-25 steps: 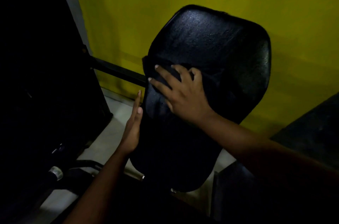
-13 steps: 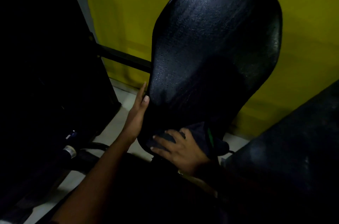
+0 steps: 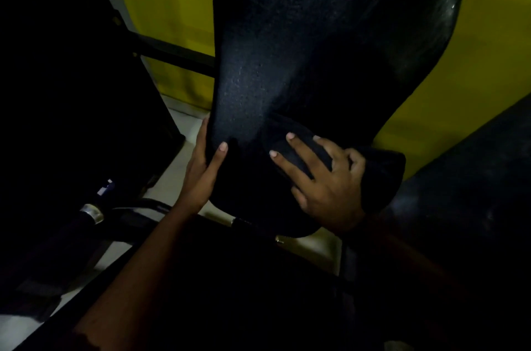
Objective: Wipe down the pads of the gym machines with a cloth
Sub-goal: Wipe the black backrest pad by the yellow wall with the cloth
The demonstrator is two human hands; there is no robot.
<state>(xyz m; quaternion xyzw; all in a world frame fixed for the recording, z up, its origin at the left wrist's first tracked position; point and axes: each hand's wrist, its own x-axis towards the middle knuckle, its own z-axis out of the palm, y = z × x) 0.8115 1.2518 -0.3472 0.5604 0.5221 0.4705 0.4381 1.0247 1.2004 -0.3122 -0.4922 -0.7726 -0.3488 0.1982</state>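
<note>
Beyond the left hand (image 3: 201, 175) and the right hand (image 3: 330, 186) stands a dimly lit yellow wall (image 3: 172, 5). Pale floor (image 3: 172, 175) shows just left of the left hand. A dark frame (image 3: 71, 91) fills the far left, and its bar (image 3: 172, 55) crosses the wall.

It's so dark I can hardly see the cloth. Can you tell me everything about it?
The cloth is dark, nearly as black as the pad, and it looks soft and bunched into folds. It lies against the low, narrow end of the pad. The right hand presses it there with spread fingers flat on top. Part of it sticks out to the right past the hand. Its exact colour is too dim to tell.
</note>
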